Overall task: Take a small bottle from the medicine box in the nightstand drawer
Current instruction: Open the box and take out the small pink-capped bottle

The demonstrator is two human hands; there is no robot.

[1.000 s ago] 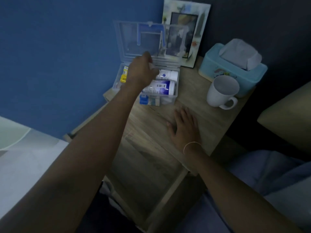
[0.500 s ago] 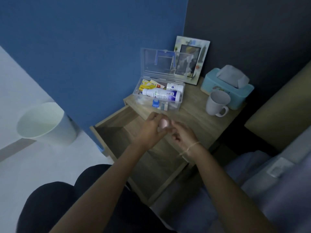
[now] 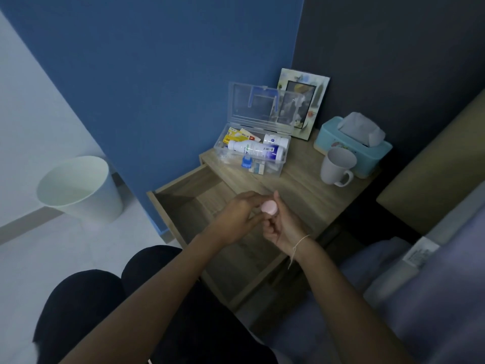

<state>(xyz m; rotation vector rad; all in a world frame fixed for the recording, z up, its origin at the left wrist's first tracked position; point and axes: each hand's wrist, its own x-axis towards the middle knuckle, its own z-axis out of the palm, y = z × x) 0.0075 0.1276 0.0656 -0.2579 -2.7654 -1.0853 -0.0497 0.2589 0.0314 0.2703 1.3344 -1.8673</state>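
Holding a small bottle with a round pink cap [image 3: 269, 207] above the open wooden nightstand drawer [image 3: 183, 203], the right hand [image 3: 284, 224] is curled around the bottle's body, so that only the cap shows clearly above the fingers. The left hand [image 3: 240, 219] is touching the cap from the side nearest the blue wall, its fingertips pressed against the cap's edge; whether they actually grip it cannot be told. A thin pale string bracelet [image 3: 299, 245] hangs at the right wrist. Beyond the drawer, on the wooden nightstand worktop [image 3: 301, 185], stands the clear plastic medicine box [image 3: 252, 153] with its lid tipped up and open. Inside this box lie a long white bottle with a blue-printed label [image 3: 256, 149], a shorter white bottle [image 3: 275, 140] behind it, and a yellow packet [image 3: 233, 135] at the end nearest the wall. Behind the box a picture frame [image 3: 304, 101] leans against the dark wall. To the side of the box away from the blue wall sit a white handled mug [image 3: 337, 168] and, just behind the mug, a light blue tissue box [image 3: 351, 141]. On the floor, on the far side of the drawer from the bed, stands a white waste bin [image 3: 78, 187].
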